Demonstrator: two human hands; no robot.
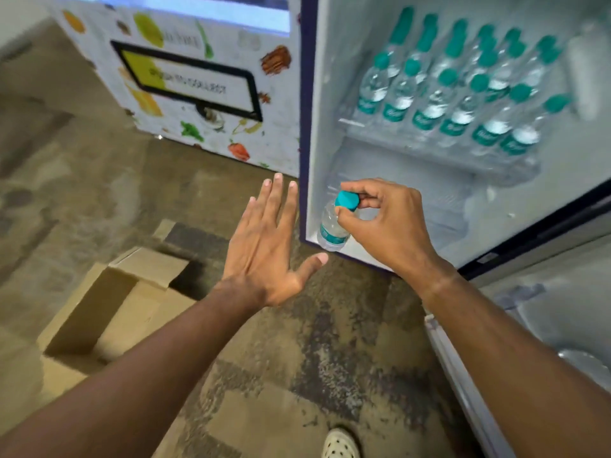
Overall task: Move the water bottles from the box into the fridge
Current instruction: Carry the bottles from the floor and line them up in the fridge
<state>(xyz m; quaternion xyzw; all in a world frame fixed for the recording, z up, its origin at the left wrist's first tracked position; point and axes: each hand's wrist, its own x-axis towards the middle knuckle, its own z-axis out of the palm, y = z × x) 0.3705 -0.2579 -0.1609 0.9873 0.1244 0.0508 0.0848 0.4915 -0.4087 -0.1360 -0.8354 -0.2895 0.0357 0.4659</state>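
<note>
**One bottle goes in at the bottom of the fridge**

We see a big open fridge (489, 180) on the right. It is white inside. Its door (529, 325) hangs open at the near right.

To the left of the fridge stands a big white machine (185, 77) with pictures of fruit and leaves on it and a black-framed flap in the middle.

The floor (297, 358) is grey and brown with dark patches.

On the floor at the near left sits a brown cardboard box (109, 312). Its flaps are open. We cannot see what is inside it.

On the upper shelf (429, 140) of the fridge stand many water bottles (463, 90) in rows, close together. They are clear, with green caps and green labels.

Our two arms reach forward. Our left hand (264, 252) is flat and spread wide, with the fingers apart. It holds nothing. It floats above the floor, between the box and the fridge.

Our right hand (383, 223) is pinched around the top of one water bottle (330, 229). The thumb and fingers grip it at its cap (347, 200). This bottle is upright at the near left corner of the bottom part of the fridge, just inside the left wall. We cannot tell if it touches the bottom yet.

A white shoe (340, 444) shows at the near edge, on the floor.
</note>
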